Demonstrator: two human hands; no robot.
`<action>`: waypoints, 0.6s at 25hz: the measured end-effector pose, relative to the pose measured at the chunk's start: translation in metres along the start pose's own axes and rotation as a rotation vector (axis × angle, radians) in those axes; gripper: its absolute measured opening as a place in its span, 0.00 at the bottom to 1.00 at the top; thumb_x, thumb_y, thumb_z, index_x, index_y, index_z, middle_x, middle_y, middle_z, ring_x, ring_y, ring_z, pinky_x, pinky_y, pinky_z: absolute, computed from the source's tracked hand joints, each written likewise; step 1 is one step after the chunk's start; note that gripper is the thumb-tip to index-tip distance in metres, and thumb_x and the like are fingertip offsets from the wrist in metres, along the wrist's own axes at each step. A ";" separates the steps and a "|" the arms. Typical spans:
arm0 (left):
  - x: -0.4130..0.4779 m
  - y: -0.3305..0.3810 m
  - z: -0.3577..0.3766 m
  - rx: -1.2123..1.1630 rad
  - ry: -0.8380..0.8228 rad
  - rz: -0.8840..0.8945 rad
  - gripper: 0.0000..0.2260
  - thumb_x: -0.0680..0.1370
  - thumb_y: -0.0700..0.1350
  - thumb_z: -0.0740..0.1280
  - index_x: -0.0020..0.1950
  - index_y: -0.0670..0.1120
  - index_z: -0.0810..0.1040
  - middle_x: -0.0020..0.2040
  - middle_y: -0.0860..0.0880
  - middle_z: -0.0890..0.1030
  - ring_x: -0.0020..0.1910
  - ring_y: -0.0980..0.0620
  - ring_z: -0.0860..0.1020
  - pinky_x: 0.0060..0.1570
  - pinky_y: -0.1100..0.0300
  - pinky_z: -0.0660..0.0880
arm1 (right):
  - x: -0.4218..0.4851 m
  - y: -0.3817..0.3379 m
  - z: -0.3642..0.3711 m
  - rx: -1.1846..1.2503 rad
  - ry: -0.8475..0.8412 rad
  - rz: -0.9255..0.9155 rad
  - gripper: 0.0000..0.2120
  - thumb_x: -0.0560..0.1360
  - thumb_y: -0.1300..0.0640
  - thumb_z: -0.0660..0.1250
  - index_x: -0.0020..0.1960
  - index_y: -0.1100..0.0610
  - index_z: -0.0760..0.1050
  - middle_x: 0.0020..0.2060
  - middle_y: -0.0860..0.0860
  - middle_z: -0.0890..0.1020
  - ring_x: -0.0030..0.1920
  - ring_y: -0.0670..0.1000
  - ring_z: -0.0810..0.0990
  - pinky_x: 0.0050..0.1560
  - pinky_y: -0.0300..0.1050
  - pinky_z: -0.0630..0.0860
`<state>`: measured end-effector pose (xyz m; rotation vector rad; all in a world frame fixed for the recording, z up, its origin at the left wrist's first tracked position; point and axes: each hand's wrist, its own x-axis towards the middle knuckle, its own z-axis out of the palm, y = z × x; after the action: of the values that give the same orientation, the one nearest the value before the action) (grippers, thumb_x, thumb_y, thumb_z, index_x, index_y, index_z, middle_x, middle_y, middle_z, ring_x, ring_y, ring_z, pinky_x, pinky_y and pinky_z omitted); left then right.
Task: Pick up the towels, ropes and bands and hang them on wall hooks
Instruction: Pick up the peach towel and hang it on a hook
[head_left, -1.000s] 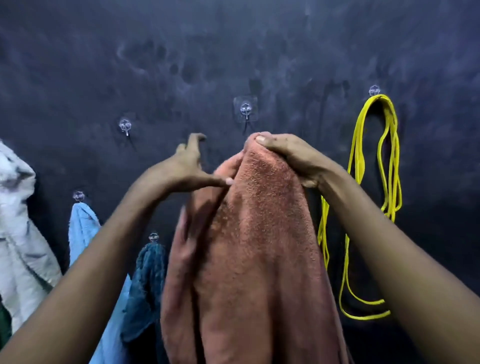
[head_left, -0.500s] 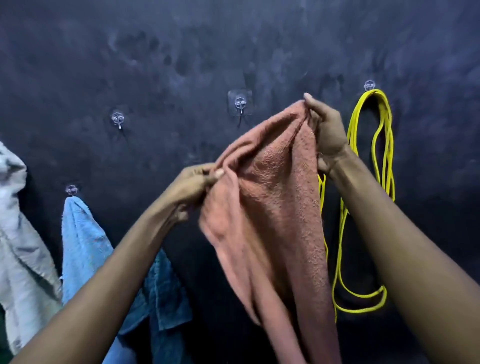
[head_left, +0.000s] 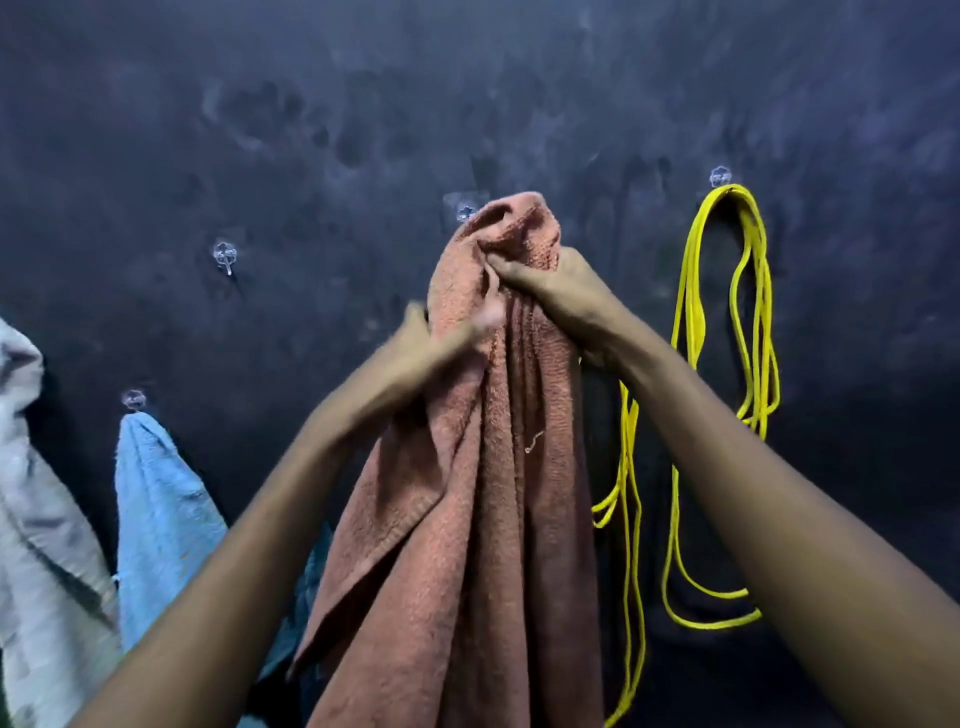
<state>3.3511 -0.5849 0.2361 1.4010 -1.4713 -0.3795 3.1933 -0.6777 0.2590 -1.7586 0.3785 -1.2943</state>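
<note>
A rust-orange towel (head_left: 483, 493) hangs bunched in front of me against the dark wall. My right hand (head_left: 556, 291) grips its gathered top just below the peak. That peak sits right beside a clear wall hook (head_left: 464, 211), partly covering it. My left hand (head_left: 441, 338), blurred, presses on the towel's left side a little lower. A yellow rope (head_left: 691, 364) hangs in loops from a hook (head_left: 720, 176) to the right.
A free clear hook (head_left: 225, 254) is on the wall at upper left. A light blue towel (head_left: 161, 509) hangs from a lower hook (head_left: 134, 399). A pale grey towel (head_left: 36, 519) hangs at the far left. A dark teal cloth shows behind my left arm.
My right hand has brought the towel's top left and gathered it into a bunch beside the middle hook. My left hand let go of the towel's edge and moved up onto its side.
</note>
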 end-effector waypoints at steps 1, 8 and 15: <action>-0.017 -0.019 0.001 0.083 -0.139 -0.082 0.31 0.62 0.65 0.77 0.55 0.46 0.80 0.50 0.53 0.84 0.48 0.56 0.82 0.54 0.55 0.78 | 0.004 -0.001 0.001 -0.006 0.063 -0.016 0.05 0.75 0.55 0.72 0.49 0.57 0.83 0.45 0.53 0.86 0.47 0.49 0.83 0.55 0.46 0.79; 0.003 -0.017 -0.046 -0.198 0.183 0.016 0.08 0.69 0.36 0.75 0.48 0.40 0.85 0.44 0.43 0.86 0.43 0.50 0.80 0.49 0.54 0.76 | 0.035 0.023 -0.041 -0.249 0.328 0.086 0.34 0.57 0.35 0.75 0.55 0.57 0.82 0.50 0.50 0.86 0.54 0.50 0.84 0.60 0.56 0.78; 0.032 0.032 -0.032 -0.106 0.086 0.043 0.05 0.73 0.34 0.68 0.42 0.40 0.84 0.32 0.50 0.82 0.30 0.55 0.76 0.33 0.62 0.72 | 0.015 0.037 -0.016 -0.516 -0.226 -0.238 0.24 0.70 0.51 0.77 0.64 0.49 0.75 0.57 0.49 0.80 0.52 0.37 0.79 0.64 0.46 0.76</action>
<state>3.3656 -0.5917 0.2895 1.2841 -1.3891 -0.3606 3.1940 -0.7159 0.2395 -2.4209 0.4073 -1.2098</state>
